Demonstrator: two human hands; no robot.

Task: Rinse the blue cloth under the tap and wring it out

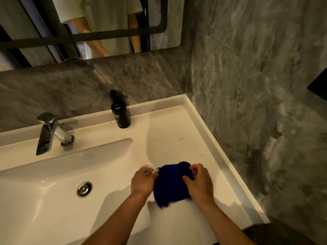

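A dark blue cloth [169, 186] is bunched between both hands over the white counter, just right of the basin. My left hand [142, 181] pinches its left upper corner, where a small white tag shows. My right hand [199, 182] grips the cloth's right upper edge. The chrome tap [48, 133] stands at the back left of the basin [44, 200], far from the cloth, and no water runs from it. The round chrome drain [84, 188] lies in the basin floor, left of my left hand.
A black pump-less bottle [120, 114] stands on the counter's back ledge, right of the tap. A raised white rim [212, 138] borders the counter on the right against a grey marble wall. A mirror [88, 27] hangs above.
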